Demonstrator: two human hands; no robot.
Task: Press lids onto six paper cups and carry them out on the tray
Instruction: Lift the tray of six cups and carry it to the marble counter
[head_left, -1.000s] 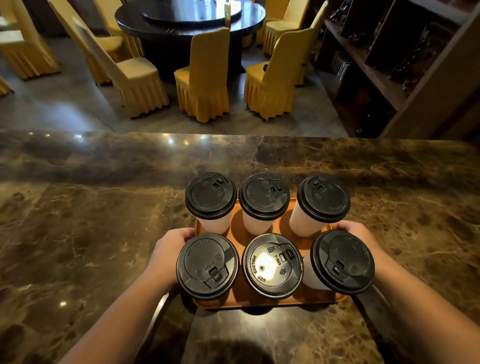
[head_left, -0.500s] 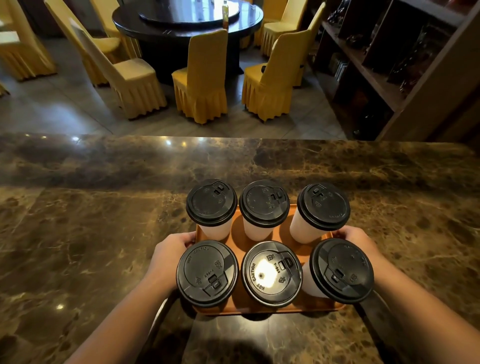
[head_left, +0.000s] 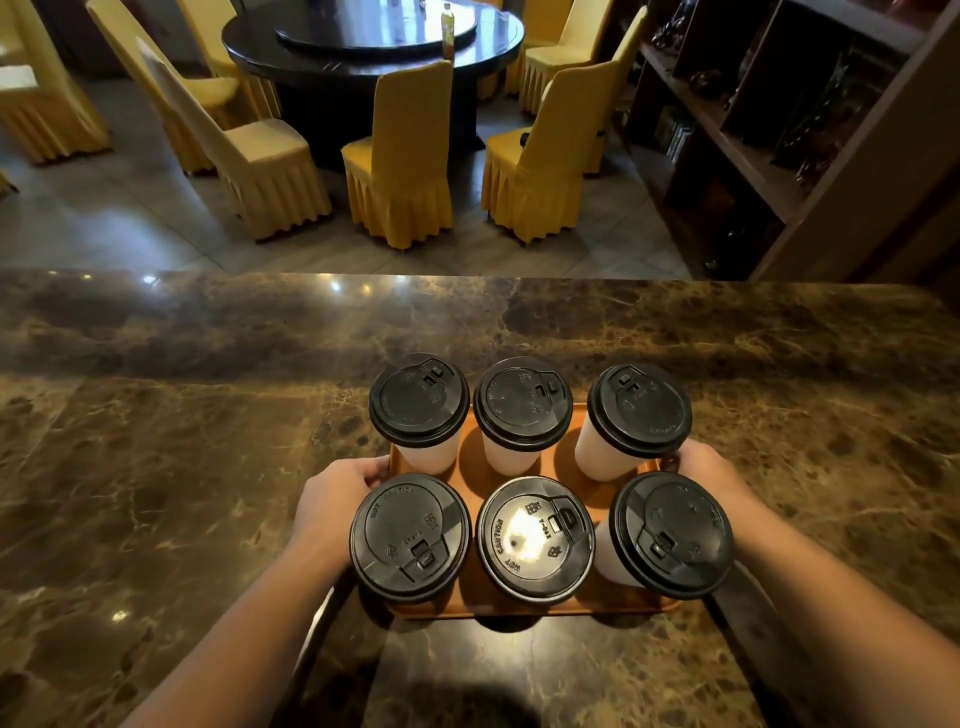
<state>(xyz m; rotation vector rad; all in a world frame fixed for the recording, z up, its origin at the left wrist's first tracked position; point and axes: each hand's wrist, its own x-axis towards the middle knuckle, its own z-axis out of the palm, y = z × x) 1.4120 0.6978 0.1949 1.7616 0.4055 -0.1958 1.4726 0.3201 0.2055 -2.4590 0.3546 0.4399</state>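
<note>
Both forearms reach forward from the lower corners. The left hand (head_left: 337, 499) curls its fingers round the left short edge of the tray (head_left: 519, 609); the right hand (head_left: 712, 474), partly hidden behind a cup, grips the right short edge. The tray is a smooth orange-brown rectangle, its long axis running left to right over the glossy brown marble counter (head_left: 156, 467) — whether it is lifted I cannot tell. Six white paper cups (head_left: 427, 457) stand upright on it in two rows of three, each capped with a round black plastic lid (head_left: 535, 540), with sip tabs facing various ways.
</note>
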